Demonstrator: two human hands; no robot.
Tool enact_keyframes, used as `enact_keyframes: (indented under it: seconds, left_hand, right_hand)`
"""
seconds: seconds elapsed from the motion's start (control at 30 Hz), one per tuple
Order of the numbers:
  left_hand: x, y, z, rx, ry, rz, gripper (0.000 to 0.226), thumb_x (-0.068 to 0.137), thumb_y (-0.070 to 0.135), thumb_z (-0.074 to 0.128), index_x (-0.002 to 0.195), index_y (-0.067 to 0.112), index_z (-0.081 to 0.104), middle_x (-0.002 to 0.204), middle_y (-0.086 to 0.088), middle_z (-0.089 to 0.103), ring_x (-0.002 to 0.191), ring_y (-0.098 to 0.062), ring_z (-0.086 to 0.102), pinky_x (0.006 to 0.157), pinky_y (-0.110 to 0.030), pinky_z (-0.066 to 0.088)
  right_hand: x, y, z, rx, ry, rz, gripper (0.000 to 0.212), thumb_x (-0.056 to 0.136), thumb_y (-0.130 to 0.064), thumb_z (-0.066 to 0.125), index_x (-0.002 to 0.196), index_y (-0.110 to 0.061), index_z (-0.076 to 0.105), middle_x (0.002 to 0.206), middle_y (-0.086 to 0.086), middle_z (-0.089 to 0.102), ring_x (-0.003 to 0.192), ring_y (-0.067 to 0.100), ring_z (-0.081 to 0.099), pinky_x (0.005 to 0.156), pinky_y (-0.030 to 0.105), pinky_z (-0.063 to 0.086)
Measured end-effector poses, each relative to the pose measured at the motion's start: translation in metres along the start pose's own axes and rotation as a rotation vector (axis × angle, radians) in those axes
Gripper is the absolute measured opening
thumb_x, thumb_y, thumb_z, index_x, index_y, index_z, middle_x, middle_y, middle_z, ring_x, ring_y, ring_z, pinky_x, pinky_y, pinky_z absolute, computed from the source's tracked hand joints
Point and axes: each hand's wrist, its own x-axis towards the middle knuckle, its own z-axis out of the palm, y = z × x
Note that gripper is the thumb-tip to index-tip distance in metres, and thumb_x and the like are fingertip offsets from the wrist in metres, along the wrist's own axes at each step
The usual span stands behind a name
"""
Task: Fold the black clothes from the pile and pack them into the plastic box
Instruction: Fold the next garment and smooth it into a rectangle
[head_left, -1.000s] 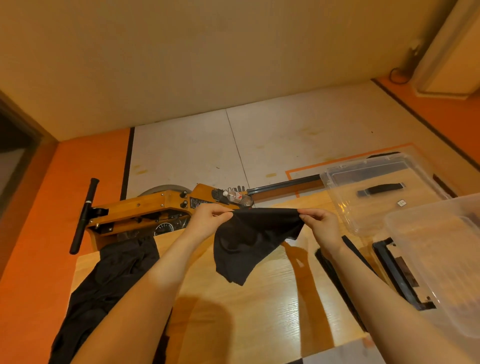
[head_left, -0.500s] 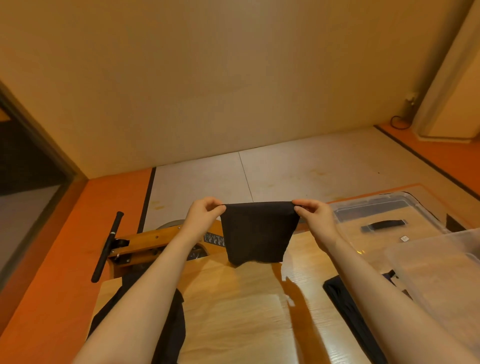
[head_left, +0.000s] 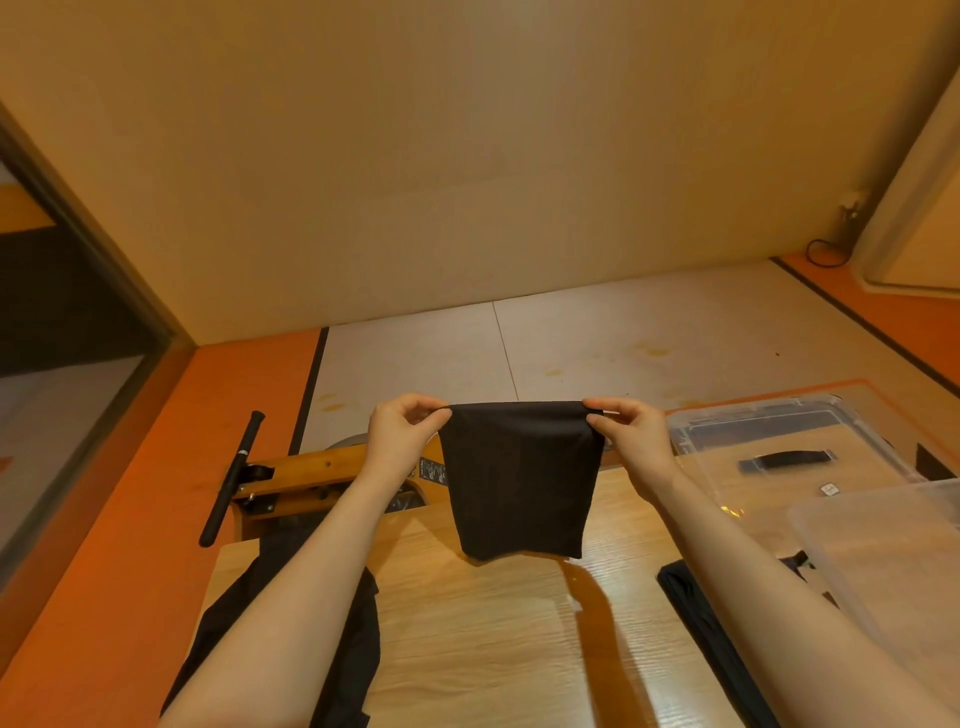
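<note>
A small black garment (head_left: 519, 478) hangs flat above the wooden table (head_left: 493, 639), stretched by its top edge. My left hand (head_left: 402, 434) pinches its top left corner and my right hand (head_left: 631, 434) pinches its top right corner. A pile of black clothes (head_left: 311, 649) lies at the table's left edge, partly under my left forearm. Another black piece (head_left: 696, 613) lies on the table under my right forearm. A clear plastic box (head_left: 883, 561) stands at the right edge of the view.
A clear lid or shallow tray (head_left: 779, 447) with a black handle lies beyond the box. A wooden machine with a black bar (head_left: 234, 478) stands on the floor behind the table. Orange and grey floor and a beige wall lie beyond.
The garment went from hanging crumpled to hanging flat and squared, lifted higher between both hands. My view has tilted upward toward the wall.
</note>
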Motion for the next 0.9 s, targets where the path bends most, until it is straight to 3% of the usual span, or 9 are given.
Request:
enact_keyframes:
  seconds: [0.13,0.27,0.33,0.43,0.6,0.77,0.9]
  left_hand:
    - [0.000,-0.009,-0.003,-0.068,-0.076,-0.045,0.010,0.087,0.008,0.067,0.086,0.016,0.060,0.087,-0.006,0.066,0.084,-0.017,0.065,0.075,-0.027,0.055]
    - [0.002,-0.019,-0.007,-0.002,-0.197,-0.077,0.021,0.090,0.003,0.060,0.075,0.018,0.060,0.084,-0.002,0.063,0.086,-0.015,0.062,0.086,-0.032,0.053]
    - [0.003,-0.021,-0.008,0.043,-0.258,-0.109,0.029,0.093,0.001,0.054,0.075,0.019,0.067,0.092,0.000,0.065,0.093,-0.012,0.061,0.092,-0.031,0.050]
    - [0.007,-0.026,-0.005,0.133,-0.309,-0.138,0.031,0.098,0.005,0.048,0.089,0.022,0.072,0.109,0.004,0.063,0.107,-0.010,0.055,0.095,-0.027,0.045]
    - [0.015,-0.039,0.003,0.119,-0.231,-0.211,0.027,0.098,0.007,0.048,0.103,0.019,0.071,0.124,-0.001,0.061,0.119,-0.015,0.052,0.098,-0.030,0.043]
    - [0.026,-0.045,0.007,0.035,-0.149,-0.236,0.019,0.091,0.008,0.062,0.101,0.023,0.070,0.103,0.005,0.061,0.105,-0.017,0.056,0.088,-0.028,0.049]
    - [0.049,-0.035,0.001,-0.027,-0.085,-0.259,0.021,0.091,0.006,0.062,0.106,0.016,0.071,0.109,0.004,0.059,0.104,-0.012,0.050,0.092,-0.027,0.042]
  right_hand:
    - [0.004,0.004,0.004,0.002,-0.003,0.017,0.021,0.093,-0.003,0.061,0.108,-0.015,0.071,0.111,0.003,0.068,0.106,0.017,0.062,0.086,0.028,0.055]
    - [0.008,0.010,0.008,0.002,0.018,0.053,0.020,0.093,-0.004,0.061,0.107,-0.015,0.071,0.113,0.003,0.067,0.106,0.017,0.061,0.087,0.029,0.054]
    - [0.010,0.013,0.010,-0.011,0.011,0.065,0.020,0.093,-0.004,0.061,0.107,-0.014,0.071,0.111,0.002,0.067,0.105,0.017,0.061,0.086,0.028,0.054]
    - [0.013,0.016,0.013,-0.043,-0.033,0.061,0.020,0.094,-0.004,0.060,0.108,-0.012,0.072,0.104,-0.003,0.068,0.102,0.015,0.062,0.078,0.020,0.053]
    - [0.019,0.020,0.022,-0.096,-0.069,0.060,0.021,0.093,-0.003,0.060,0.111,-0.007,0.070,0.100,-0.003,0.068,0.094,0.008,0.062,0.074,0.016,0.051]
    - [0.036,0.026,0.037,-0.113,-0.052,0.081,0.019,0.095,-0.004,0.058,0.107,-0.010,0.071,0.095,-0.006,0.067,0.090,0.007,0.062,0.068,0.013,0.050]
    - [0.063,0.011,0.052,-0.094,-0.061,0.067,0.018,0.094,-0.002,0.058,0.104,-0.010,0.072,0.093,-0.005,0.067,0.091,0.009,0.063,0.071,0.015,0.051]
